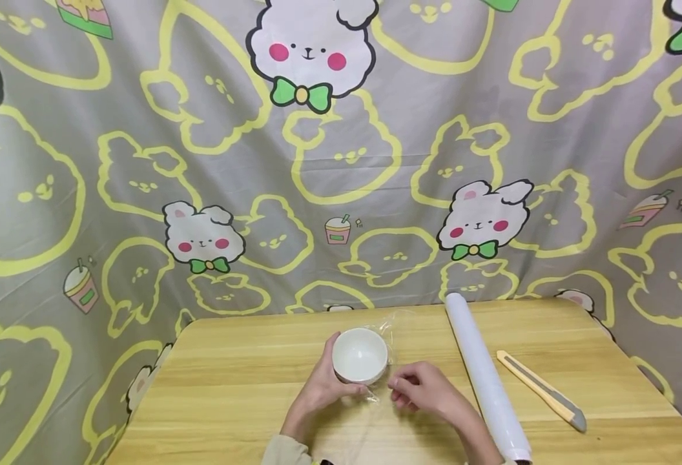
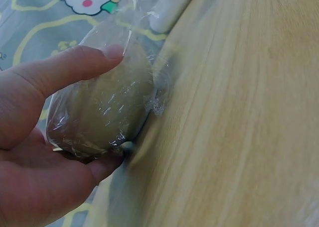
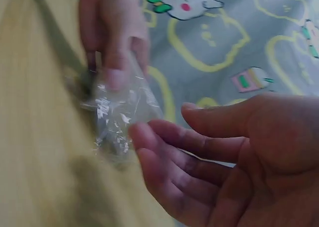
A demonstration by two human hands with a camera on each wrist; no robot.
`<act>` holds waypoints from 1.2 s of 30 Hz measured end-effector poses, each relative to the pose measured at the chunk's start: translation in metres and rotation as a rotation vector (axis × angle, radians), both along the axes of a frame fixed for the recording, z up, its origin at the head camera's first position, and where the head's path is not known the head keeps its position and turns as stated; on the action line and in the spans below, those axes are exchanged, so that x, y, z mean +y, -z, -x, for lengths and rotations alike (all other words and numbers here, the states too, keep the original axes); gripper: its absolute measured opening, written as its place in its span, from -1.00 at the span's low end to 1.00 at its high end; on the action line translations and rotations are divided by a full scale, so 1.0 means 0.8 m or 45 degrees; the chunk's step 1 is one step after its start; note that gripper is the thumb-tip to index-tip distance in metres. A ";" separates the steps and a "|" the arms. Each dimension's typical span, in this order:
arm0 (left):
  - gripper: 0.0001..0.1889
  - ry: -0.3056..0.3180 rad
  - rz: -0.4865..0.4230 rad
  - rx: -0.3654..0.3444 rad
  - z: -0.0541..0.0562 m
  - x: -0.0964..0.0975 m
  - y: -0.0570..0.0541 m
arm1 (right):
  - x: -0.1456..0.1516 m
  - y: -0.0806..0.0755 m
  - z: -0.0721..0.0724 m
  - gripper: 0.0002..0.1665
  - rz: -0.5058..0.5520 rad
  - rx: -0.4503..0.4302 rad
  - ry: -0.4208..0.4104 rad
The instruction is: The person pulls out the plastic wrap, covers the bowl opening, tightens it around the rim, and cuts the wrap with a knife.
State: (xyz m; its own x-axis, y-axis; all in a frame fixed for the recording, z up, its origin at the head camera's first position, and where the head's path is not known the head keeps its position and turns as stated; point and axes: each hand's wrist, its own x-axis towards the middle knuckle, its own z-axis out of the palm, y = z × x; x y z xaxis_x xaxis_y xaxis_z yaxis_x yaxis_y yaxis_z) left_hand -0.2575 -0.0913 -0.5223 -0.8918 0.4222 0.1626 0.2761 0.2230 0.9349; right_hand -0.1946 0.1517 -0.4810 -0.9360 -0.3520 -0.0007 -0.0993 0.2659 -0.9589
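Note:
A small white bowl [image 1: 360, 355] has clear plastic wrap [image 2: 112, 95] stretched over its outside, with loose, crumpled edges sticking out past its rim. My left hand [image 1: 325, 381] grips the bowl from the left, thumb on the near side and fingers around the far side. In the left wrist view the thumb presses on the wrapped surface. Just right of the bowl is my right hand [image 1: 425, 391], its fingers loosely bent and the thumb apart from them, holding nothing. The right wrist view has those fingertips right by the crumpled wrap [image 3: 119, 120].
A long white roll of plastic wrap [image 1: 483, 374] lies on the wooden table [image 1: 230, 368], right of the hands. Beyond it rests a yellow and grey utility knife [image 1: 541, 391]. A patterned grey curtain [image 1: 341, 181] hangs behind the table and along its sides.

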 end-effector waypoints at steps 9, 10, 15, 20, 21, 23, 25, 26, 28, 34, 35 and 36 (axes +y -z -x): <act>0.34 0.013 0.005 -0.055 -0.001 0.001 -0.003 | -0.014 0.034 0.009 -0.61 0.251 -0.276 -0.088; 0.34 0.018 0.002 -0.055 -0.001 0.001 -0.003 | -0.014 0.037 0.009 -0.58 0.293 -0.309 -0.087; 0.36 0.041 0.015 -0.057 -0.001 0.003 -0.003 | -0.013 0.046 0.012 -0.51 0.474 -0.453 -0.090; 0.42 0.007 0.033 -0.063 -0.002 0.004 -0.002 | -0.018 0.056 0.016 -0.48 0.597 -0.513 -0.104; 0.43 0.000 0.030 -0.062 -0.002 0.004 -0.002 | -0.020 0.057 0.017 -0.48 0.631 -0.527 -0.106; 0.44 -0.007 0.020 -0.056 -0.001 0.004 -0.002 | -0.023 0.061 0.019 -0.49 0.705 -0.560 -0.109; 0.44 -0.014 0.013 -0.042 -0.001 0.004 -0.001 | -0.026 0.063 0.020 -0.49 0.769 -0.594 -0.106; 0.44 -0.020 0.011 -0.023 -0.001 0.005 0.000 | -0.026 0.064 0.021 -0.48 0.792 -0.606 -0.103; 0.42 -0.046 0.022 0.025 -0.002 0.006 0.000 | -0.027 0.064 0.021 -0.47 0.809 -0.619 -0.087; 0.36 -0.142 0.060 0.122 -0.005 0.014 0.002 | -0.013 0.057 0.019 -0.45 0.666 -0.563 -0.036; 0.36 -0.148 0.061 0.119 -0.005 0.015 0.003 | -0.010 0.055 0.018 -0.47 0.615 -0.531 0.019; 0.35 -0.153 0.064 0.116 -0.005 0.015 0.004 | -0.008 0.053 0.018 -0.49 0.565 -0.492 0.096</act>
State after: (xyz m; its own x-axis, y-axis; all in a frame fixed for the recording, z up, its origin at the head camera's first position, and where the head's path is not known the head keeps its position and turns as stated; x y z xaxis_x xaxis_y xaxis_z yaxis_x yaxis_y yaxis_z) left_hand -0.2538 -0.0790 -0.5254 -0.9188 0.3232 0.2265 0.3277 0.3053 0.8941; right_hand -0.2092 0.1457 -0.5234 -0.9197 -0.3289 -0.2143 0.2827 -0.1763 -0.9429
